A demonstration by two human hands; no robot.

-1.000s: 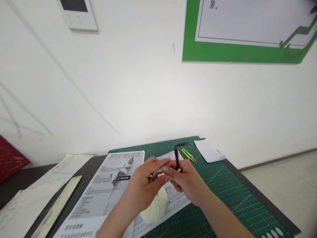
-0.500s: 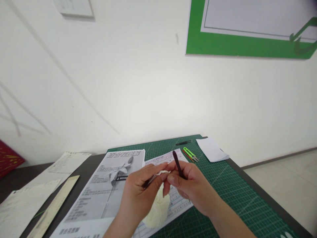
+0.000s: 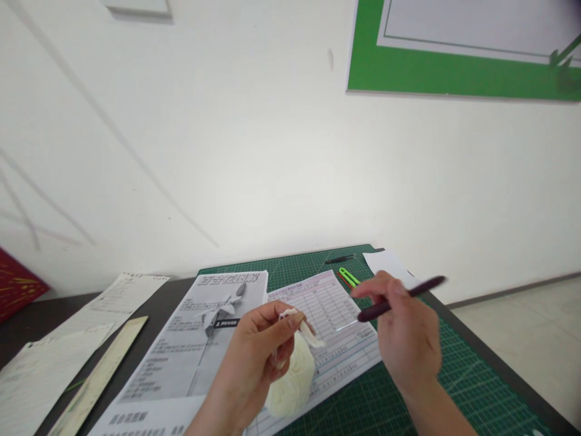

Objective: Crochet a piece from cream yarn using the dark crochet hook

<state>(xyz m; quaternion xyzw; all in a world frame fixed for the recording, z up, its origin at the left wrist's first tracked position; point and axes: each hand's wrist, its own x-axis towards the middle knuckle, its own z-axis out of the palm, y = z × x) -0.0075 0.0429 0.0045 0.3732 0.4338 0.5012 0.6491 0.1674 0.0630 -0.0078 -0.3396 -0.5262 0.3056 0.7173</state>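
My left hand (image 3: 258, 339) is closed, pinching a small white crocheted piece (image 3: 310, 334) between thumb and fingers; one end of it sticks out to the right. Just below it lies a cream ball of yarn (image 3: 294, 381) on the printed sheets. To the right, my right hand (image 3: 408, 336) is closed around a crochet hook (image 3: 374, 311) with a dark purple handle. The hook's thin metal shaft points left toward the crocheted piece, with a gap between them.
A form sheet (image 3: 327, 297) and a page with a flower picture (image 3: 181, 339) lie on the green cutting mat (image 3: 463, 369). Behind are green thread snips (image 3: 348, 277), a dark slim tool (image 3: 339, 260) and white paper (image 3: 385, 263). A ruler (image 3: 102, 375) and handwritten sheets (image 3: 54, 357) lie left.
My right hand has moved right, away from my left hand, taking the crochet hook out of the crocheted piece. The hook has tipped from near upright to nearly level. The view has shifted slightly.
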